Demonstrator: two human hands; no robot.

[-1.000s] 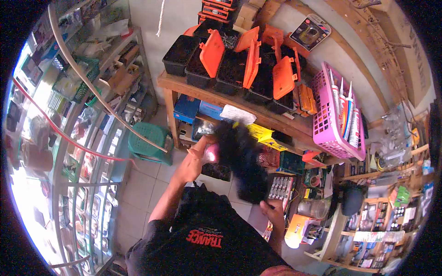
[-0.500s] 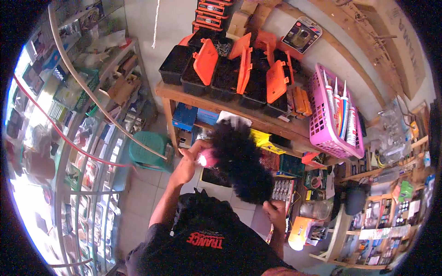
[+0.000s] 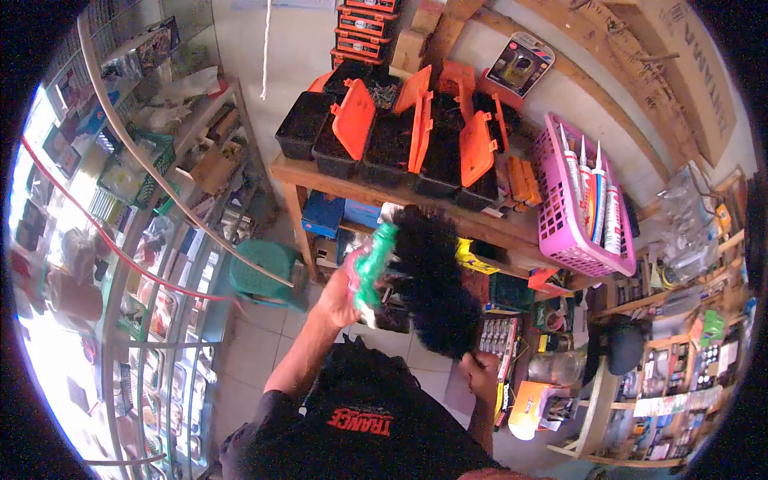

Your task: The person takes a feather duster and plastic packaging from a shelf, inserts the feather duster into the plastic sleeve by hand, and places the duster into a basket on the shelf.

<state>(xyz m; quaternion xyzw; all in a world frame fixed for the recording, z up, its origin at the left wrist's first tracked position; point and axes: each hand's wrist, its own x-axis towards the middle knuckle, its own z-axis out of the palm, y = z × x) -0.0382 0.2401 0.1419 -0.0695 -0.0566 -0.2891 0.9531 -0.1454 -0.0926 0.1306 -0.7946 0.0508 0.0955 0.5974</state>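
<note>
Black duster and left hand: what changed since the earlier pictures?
Green material now shows by the pink item in the left hand, blurred. The black duster has shifted slightly right at its top. The right hand keeps its grip; the bins stayed put.

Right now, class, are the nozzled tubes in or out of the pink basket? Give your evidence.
In. The tubes sit within the pink basket, its walls around them, nozzles toward the picture's top.
</note>
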